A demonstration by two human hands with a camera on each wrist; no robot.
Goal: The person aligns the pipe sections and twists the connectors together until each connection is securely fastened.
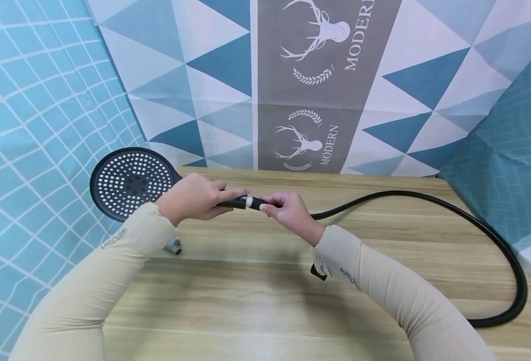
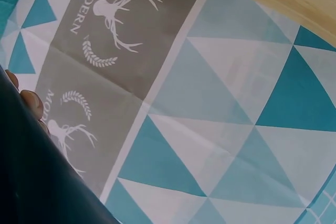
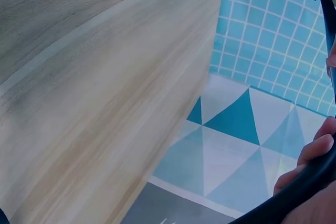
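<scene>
My left hand (image 1: 195, 198) grips the handle of a black shower head (image 1: 127, 200), whose round perforated face is turned up at the left. A white ring (image 1: 249, 201) sits at the handle's end, by my left fingertips. Against that ring is the black end of a shower hose (image 1: 401, 193), pinched between the thumb and fingers of my right hand (image 1: 291, 210). The joint under the ring is too small to tell whether it is threaded together. In the right wrist view, fingers (image 3: 315, 148) curl by the hose. The left wrist view shows only fingertips past a dark edge.
The hose loops across the wooden tabletop (image 1: 247, 311) to the right. A small metal fitting (image 1: 174, 245) stands at the left, and a small black piece (image 1: 318, 272) shows under my right wrist. Tile-patterned sheets (image 1: 35, 150) hang at the sides, with a triangle-patterned one behind.
</scene>
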